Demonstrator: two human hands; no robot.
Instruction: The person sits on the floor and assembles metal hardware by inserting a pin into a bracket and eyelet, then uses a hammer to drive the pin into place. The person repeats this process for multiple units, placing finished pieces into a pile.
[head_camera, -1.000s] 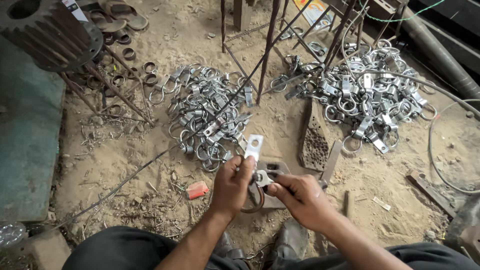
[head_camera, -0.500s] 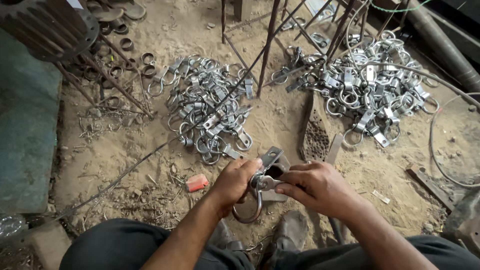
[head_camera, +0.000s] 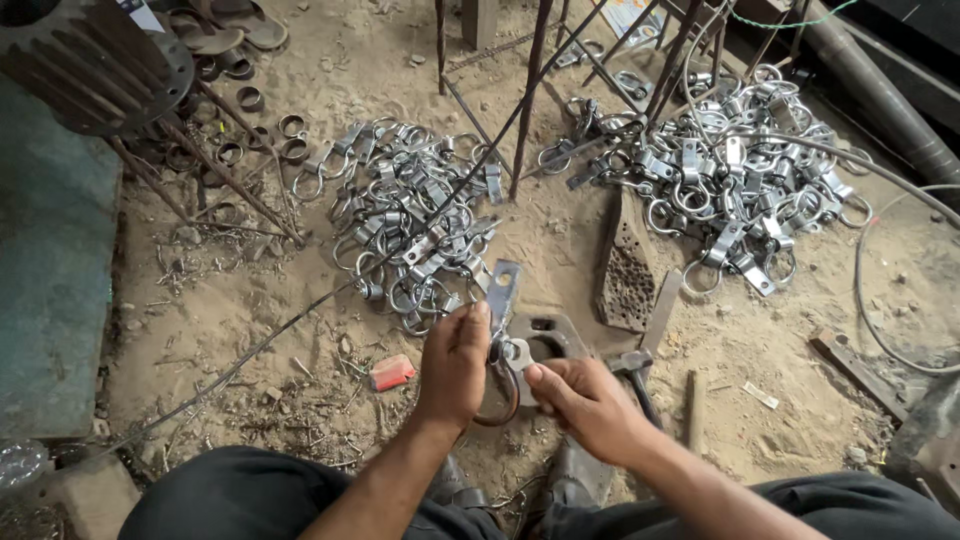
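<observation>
Both hands closed on one piece: left hand (head_camera: 455, 360) pinches flat strap (head_camera: 502, 290) w/ ring (head_camera: 498, 395) hanging below, right hand (head_camera: 580, 400) fingers pinch the joint. Piece sits over steel block (head_camera: 550, 335) on sand, mid-frame. Best keep strap upright, ring seated, fingers off the block hole. Hammer (head_camera: 632, 368) just right; finished piles (head_camera: 410, 220) behind.

Two hands at work here, the left hand (head_camera: 455, 360) and the right hand (head_camera: 585, 400). Two heaps of metal ring clamps on the sandy floor: a near heap (head_camera: 410, 220) and a far heap (head_camera: 725, 165). One small red block (head_camera: 391, 373), one hammer (head_camera: 632, 368).
</observation>
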